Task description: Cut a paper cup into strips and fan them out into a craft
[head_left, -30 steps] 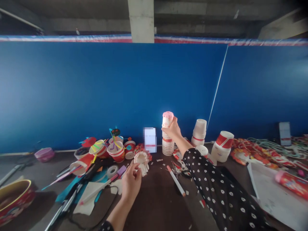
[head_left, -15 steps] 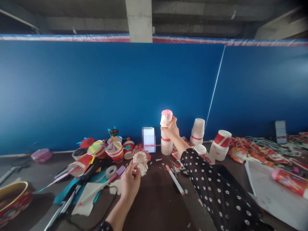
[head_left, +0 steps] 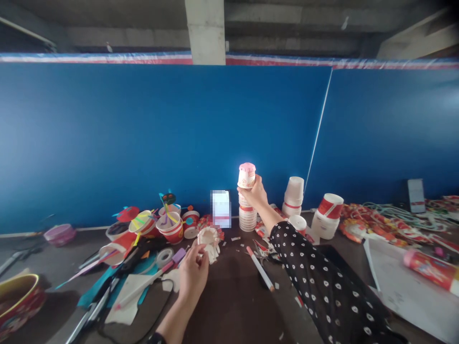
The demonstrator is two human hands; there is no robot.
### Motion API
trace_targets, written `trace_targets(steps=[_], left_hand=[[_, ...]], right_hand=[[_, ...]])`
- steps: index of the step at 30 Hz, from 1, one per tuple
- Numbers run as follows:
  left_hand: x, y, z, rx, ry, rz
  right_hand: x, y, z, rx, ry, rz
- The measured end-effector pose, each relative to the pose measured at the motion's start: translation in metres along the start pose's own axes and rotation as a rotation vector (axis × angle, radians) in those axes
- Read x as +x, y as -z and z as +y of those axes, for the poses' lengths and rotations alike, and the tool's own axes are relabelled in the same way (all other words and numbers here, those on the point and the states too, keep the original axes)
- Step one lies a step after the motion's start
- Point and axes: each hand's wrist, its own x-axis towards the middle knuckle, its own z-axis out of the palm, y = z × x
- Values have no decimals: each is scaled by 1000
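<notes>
Seemingly, the pink-topped cup, far middle, is being placed on or lifted off the cup stack, right hand wrapped round it.
The next move likely calls for a level grip; that hand hides whether cup and stack touch. Nearer and left, the left hand is half curled at a cut paper cup, hold unclear.
</notes>
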Motion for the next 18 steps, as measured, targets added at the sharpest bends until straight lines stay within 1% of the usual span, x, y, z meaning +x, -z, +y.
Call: trace_targets(steps=[10, 15, 18], left_hand=[[-1, -1, 2, -3, 6, 15], [-2, -2, -3, 0, -6, -2], [-2, -3, -5, 4, -26, 12]], right_hand=[[-1, 1, -4, 22, -31, 4], [2, 6, -11, 42, -11, 39], [6, 12, -17, 63, 18, 92]])
